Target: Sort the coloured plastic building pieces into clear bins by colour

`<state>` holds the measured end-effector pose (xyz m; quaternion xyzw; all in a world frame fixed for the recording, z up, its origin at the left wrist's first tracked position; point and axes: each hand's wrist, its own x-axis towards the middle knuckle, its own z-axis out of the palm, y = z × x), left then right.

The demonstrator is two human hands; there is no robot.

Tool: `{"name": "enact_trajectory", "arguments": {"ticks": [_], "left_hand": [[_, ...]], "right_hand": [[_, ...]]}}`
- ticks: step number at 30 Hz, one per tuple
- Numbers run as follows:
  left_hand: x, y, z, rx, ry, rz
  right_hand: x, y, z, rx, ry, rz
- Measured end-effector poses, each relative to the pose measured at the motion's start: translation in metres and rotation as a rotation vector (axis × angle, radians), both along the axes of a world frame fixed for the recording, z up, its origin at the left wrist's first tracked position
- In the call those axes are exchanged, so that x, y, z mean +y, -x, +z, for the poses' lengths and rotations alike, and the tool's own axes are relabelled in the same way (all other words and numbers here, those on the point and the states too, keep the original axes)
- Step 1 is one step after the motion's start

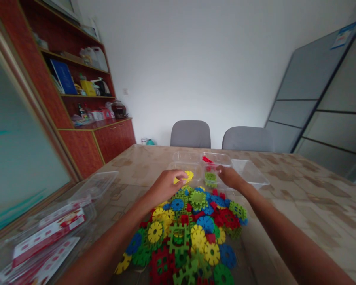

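A heap of plastic gear and grid pieces in red, yellow, green and blue lies on the table in front of me. My left hand pinches a yellow gear piece over a clear container. My right hand reaches to the neighbouring clear container, fingers curled beside green pieces lying in it; whether it holds one is hidden. A red piece lies in the far container.
A clear lid lies right of the containers. A clear box with red-and-white cards sits at the left edge, another lid behind it. Two grey chairs stand across the patterned table. A wooden shelf unit fills the left wall.
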<state>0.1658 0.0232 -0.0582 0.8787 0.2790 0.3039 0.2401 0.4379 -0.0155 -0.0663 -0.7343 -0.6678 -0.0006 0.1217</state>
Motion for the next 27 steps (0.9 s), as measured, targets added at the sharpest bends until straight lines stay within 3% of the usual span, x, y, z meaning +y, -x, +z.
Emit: {"name": "enact_trajectory", "arguments": {"ticks": [4,10,14,18,21,27], "left_hand": [[-0.002,0.008,0.003,0.071,0.002,-0.059],[-0.013,0.01,0.011,0.141,-0.03,-0.074],[-0.039,0.002,0.023,0.19,-0.04,-0.122],[-0.067,0.0,0.036,0.308,-0.06,-0.228],[-0.082,0.012,0.04,0.41,-0.074,-0.281],[-0.112,0.049,0.027,0.561,0.039,-0.254]], "right_hand": [[-0.035,0.007,0.012,0.063,-0.049,0.051],[-0.119,0.025,0.013,0.301,0.022,0.421],[-0.16,0.04,0.008,0.455,0.093,0.539],[-0.177,0.061,0.005,0.423,0.117,0.595],[-0.18,0.08,-0.006,0.301,0.066,0.624],[-0.181,0.108,-0.037,0.03,-0.006,0.603]]}}
